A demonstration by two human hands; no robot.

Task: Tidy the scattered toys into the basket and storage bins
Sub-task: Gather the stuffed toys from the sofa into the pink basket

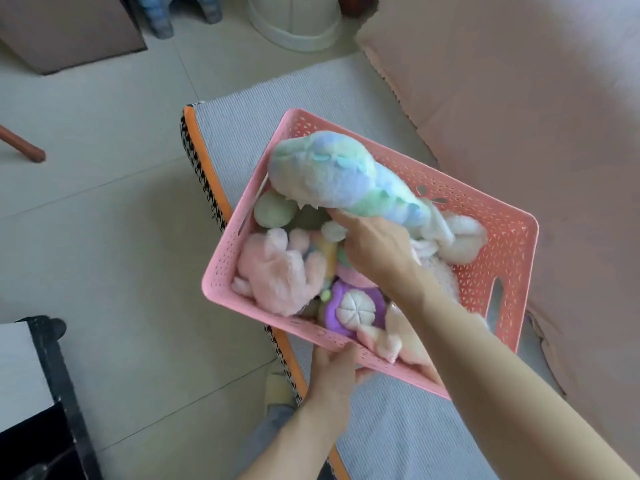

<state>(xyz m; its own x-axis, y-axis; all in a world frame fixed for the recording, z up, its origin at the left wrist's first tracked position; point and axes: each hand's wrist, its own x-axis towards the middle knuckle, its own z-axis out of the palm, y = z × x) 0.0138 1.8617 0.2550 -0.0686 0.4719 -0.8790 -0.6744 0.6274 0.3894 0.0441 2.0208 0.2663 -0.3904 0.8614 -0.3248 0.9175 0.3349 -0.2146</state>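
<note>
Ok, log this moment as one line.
stage: loading basket | left hand: holds basket near rim | right hand: grips pastel plush over basket | inside: pink plush, purple plush

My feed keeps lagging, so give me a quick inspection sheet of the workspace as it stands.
Surface: grey striped cushion with an orange edge; the basket sits on it.
Job's things: pink basket full of plush toys; pastel dinosaur plush on top, pink plush and purple plush beneath.
Clutter: nothing seen.
Hands: left hand grips the basket's near rim; right hand reaches in under the dinosaur, its fingers hidden.
Cables: nothing seen.
Surroundings: tiled floor, pink sofa, white bin.
</note>
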